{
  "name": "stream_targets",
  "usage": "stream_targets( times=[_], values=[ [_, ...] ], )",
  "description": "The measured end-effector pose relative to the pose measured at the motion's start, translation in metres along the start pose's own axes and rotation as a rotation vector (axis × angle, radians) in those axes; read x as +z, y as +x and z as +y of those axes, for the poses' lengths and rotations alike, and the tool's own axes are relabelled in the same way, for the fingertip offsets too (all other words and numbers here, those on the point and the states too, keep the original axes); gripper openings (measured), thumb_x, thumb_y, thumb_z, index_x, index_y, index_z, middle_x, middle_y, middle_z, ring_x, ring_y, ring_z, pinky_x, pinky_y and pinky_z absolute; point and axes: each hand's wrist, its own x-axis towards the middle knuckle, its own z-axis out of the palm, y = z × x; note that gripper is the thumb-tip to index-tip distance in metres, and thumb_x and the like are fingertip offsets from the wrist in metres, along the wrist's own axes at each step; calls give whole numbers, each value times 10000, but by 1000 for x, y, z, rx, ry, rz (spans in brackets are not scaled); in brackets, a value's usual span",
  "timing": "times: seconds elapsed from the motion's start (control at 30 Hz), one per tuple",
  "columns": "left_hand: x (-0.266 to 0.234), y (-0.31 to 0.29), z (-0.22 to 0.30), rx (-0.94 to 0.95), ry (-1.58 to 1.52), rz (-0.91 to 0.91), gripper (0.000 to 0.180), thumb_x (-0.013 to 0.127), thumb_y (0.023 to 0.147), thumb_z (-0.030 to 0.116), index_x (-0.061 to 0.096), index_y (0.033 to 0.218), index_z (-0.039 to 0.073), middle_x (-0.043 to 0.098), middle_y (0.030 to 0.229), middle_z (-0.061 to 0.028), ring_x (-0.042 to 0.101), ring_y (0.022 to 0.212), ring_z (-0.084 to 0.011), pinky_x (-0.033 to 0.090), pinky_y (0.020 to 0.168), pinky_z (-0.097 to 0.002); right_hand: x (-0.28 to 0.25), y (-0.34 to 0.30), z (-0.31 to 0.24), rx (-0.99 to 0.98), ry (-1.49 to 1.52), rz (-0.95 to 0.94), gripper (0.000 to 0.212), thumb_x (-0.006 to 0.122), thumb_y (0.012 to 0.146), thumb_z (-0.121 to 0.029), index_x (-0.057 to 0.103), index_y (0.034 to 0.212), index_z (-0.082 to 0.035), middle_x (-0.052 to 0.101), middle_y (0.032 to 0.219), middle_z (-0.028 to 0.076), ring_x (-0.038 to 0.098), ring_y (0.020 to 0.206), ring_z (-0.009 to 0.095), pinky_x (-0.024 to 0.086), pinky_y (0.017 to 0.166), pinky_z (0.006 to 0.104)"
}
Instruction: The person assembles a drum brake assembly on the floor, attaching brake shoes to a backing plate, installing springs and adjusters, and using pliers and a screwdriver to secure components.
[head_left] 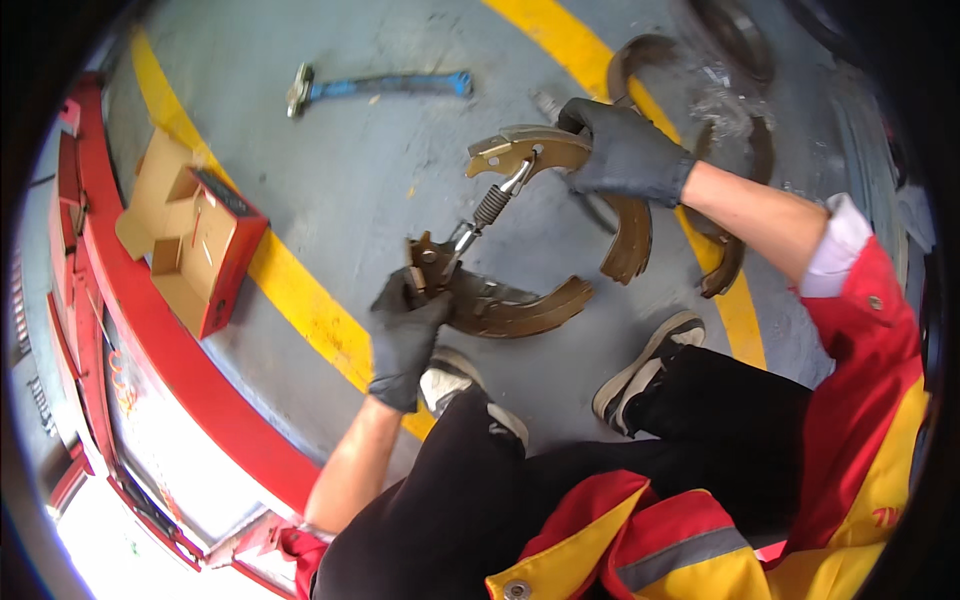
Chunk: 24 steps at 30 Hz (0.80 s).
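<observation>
My left hand (408, 325), in a dark glove, is closed round the end of a curved brown brake shoe (530, 312). Higher and to the right, my gloved right hand (625, 150) grips a second brake shoe (630, 240), whose two ends stick out on either side of the hand. Between the two shoes runs a metal adjuster rod with a dark coil spring (491, 206) round it. Its upper end meets the right-hand shoe and its lower end meets the left-hand one. Both shoes are held above the floor; my fingers partly hide them.
A blue-handled hammer (390, 87) lies on the grey floor ahead. At left stands an opened cardboard box (215, 250) beside a red metal frame (190, 370). More curved shoes (728, 265) and clear plastic wrap (728, 105) lie at far right. My shoes (650, 370) are close below.
</observation>
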Motion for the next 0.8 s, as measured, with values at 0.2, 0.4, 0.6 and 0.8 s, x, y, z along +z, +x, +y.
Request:
stream_targets(
  times=[0.2, 0.4, 0.6, 0.8],
  values=[
    [-21, 23, 155, 553, 277, -122, 478, 774, 861, 64, 589, 1298, 1, 625, 1271, -77, 623, 1130, -176, 514, 1004, -354, -124, -71, -54, 184, 520, 9, 460, 787, 827, -122, 631, 1248, -17, 667, 1019, 19, 611, 908, 74, 510, 785, 247],
    [37, 13, 211, 601, 12, -291, 767, 773, 858, 47, 390, 1523, 58, 541, 1423, -102, 593, 1227, -214, 508, 1069, -369, -114, -96, 13, -164, 886, 415, 482, 856, 797, -135, 654, 1216, -8, 661, 1103, 46, 592, 990, 128, 495, 888, 297],
    [105, 24, 159, 630, 2, -60, 566, 793, 865, 53, 562, 1380, 14, 688, 1223, -88, 666, 1063, -169, 557, 937, -338, -104, -99, 57, -294, 854, 531, 544, 882, 780, -161, 645, 1247, -11, 667, 1086, 36, 580, 984, 119, 482, 910, 295],
    [149, -7, 145, 494, -301, 132, 596, 800, 851, 73, 549, 1386, -2, 678, 1189, -94, 651, 1059, -184, 553, 925, -342, -114, -118, 72, -122, 958, 430, 571, 854, 758, -91, 641, 1282, -9, 676, 1095, 30, 597, 1003, 129, 496, 919, 299]
  ],
)
